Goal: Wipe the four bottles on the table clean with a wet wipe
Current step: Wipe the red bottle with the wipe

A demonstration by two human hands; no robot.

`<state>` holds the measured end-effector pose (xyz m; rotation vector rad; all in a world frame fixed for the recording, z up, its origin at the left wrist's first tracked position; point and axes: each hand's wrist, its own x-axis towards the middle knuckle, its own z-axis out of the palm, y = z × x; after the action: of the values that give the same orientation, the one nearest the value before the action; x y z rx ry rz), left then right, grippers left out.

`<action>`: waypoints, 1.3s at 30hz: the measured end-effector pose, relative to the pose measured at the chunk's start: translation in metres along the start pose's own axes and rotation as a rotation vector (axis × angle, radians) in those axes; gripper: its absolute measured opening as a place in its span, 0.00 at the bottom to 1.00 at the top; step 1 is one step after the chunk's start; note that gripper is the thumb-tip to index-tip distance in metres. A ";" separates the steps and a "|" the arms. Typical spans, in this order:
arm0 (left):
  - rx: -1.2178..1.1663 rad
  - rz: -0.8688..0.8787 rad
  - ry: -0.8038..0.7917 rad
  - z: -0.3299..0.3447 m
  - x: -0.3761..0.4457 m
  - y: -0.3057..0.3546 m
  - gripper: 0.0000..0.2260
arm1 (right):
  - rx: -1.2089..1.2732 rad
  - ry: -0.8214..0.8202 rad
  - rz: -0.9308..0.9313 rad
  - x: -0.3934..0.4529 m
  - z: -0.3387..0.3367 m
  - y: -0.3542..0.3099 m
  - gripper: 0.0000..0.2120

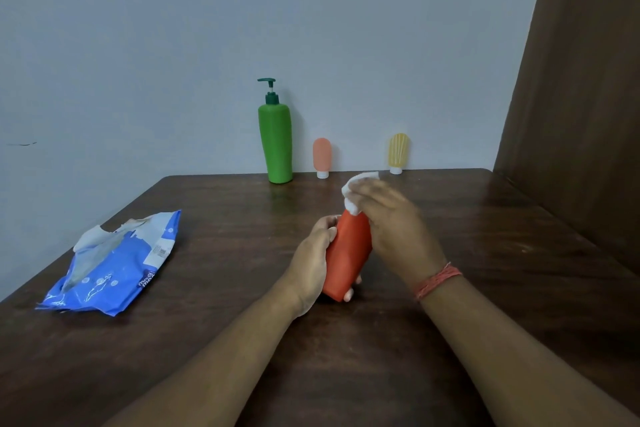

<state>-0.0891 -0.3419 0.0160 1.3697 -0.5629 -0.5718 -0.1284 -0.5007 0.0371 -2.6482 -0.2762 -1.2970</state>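
Orange bottle (347,253) is tilting over mid-bench (207,340); my left hand (311,263) is gripping its body. My right hand (391,222) is clamping the wipe (353,189) against the bottle's top. Green pump bottle (275,144), pink bottle (322,156) and yellow bottle (398,151) are standing at the far edge. Blue wipe pack (114,265) is lying well left.
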 end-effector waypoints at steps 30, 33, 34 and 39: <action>0.094 0.011 0.123 0.000 0.004 -0.002 0.32 | 0.024 -0.239 -0.052 0.001 0.000 -0.028 0.19; 0.073 0.031 0.162 -0.001 0.002 -0.001 0.47 | 0.018 -0.343 -0.095 -0.002 0.005 -0.041 0.19; 0.030 0.040 0.187 -0.002 0.001 0.001 0.45 | 0.014 -0.351 -0.109 -0.001 0.006 -0.044 0.19; -0.345 -0.073 0.223 -0.010 0.000 0.008 0.45 | 0.056 -0.331 -0.150 -0.002 0.008 -0.051 0.18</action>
<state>-0.0819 -0.3342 0.0232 1.1094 -0.2209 -0.5379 -0.1361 -0.4493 0.0348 -2.8295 -0.5576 -0.8646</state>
